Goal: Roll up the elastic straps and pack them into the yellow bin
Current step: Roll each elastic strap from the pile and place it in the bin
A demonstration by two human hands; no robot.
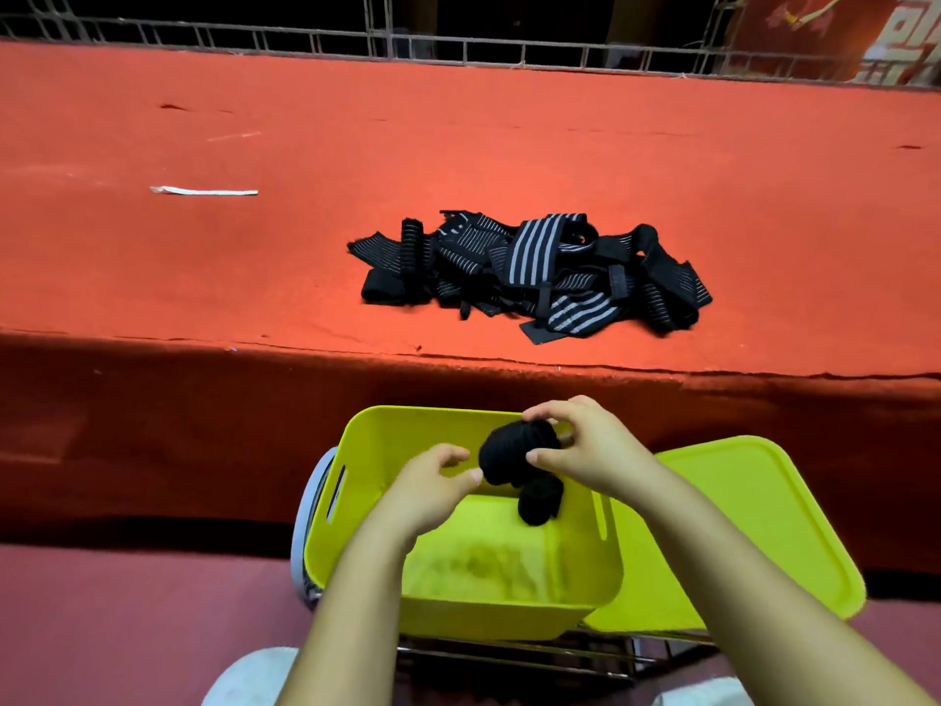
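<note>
A heap of loose black elastic straps [534, 272] with grey stripes lies on the red table. Below the table's front edge stands the yellow bin [458, 598], open at the top. Over the bin's far side my right hand [585, 445] pinches a rolled black strap [509, 456] between thumb and fingers. A second black roll [540, 501] hangs or sits just under it inside the bin. My left hand [433, 486] is at the roll's left side, fingers curled, the thumb tip touching it.
The bin's yellow lid [738, 527] leans to the right of the bin, both on a metal rack [560, 649]. A white strip [203, 191] lies on the red table [254, 272] at the left. A metal grid fence [458, 43] runs behind the table.
</note>
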